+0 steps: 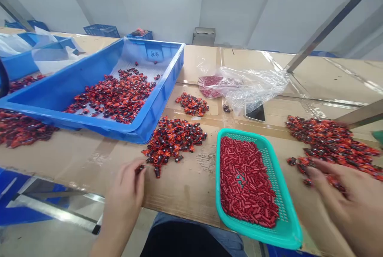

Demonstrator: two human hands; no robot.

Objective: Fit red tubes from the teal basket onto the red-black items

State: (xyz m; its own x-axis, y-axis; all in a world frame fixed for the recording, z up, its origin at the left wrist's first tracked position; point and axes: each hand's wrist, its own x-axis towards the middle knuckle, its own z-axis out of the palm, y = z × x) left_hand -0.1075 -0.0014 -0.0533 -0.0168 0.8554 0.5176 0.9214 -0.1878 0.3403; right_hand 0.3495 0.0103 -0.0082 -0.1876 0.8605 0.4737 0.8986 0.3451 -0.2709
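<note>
step: picking parts. left hand (125, 193) fingers pinch one dark part (140, 168); right hand (344, 197) fingers spread over red pile (332, 141), grip unclear. next: join calls for alignment.

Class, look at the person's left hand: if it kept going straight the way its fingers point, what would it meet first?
Most likely the pile of red and black parts just beyond the left hand, whose fingertips pinch one piece at its near edge.

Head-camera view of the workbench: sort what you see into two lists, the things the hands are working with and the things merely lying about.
In use:
left hand, pinching one piece at the middle pile
right hand, on the right pile
green basket of red tubes, between the hands

Lying about:
blue crate
plastic bag
phone
</note>
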